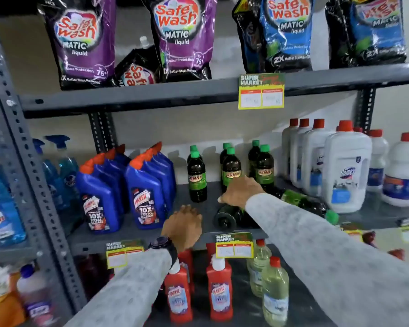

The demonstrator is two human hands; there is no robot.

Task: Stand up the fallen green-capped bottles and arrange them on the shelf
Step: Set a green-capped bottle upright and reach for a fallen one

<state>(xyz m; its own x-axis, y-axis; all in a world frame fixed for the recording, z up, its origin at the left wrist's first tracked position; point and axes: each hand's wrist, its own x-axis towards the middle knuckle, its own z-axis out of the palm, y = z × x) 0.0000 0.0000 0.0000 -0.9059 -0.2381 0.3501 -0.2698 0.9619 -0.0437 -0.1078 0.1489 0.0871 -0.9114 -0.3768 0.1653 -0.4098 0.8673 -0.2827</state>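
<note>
On the middle shelf [139, 236], several dark green-capped bottles stand upright, among them a left one [197, 177], a middle one [231, 169] and a right one [265, 169]. Two more lie on their sides. The near fallen bottle [226, 218] points its base at me, and my right hand [241, 192] is closed over its top. The second fallen bottle [304, 201] lies behind my right sleeve, its green cap toward the front right. My left hand [183, 224] rests at the shelf's front edge with loosely curled fingers and holds nothing.
Blue toilet-cleaner bottles [147, 197] stand to the left of the green-capped ones, and white red-capped jugs [345, 171] to the right. Detergent pouches [182, 38] fill the shelf above. Red bottles [219, 291] and pale ones [274, 293] stand below. Price tags [234, 246] hang on the edge.
</note>
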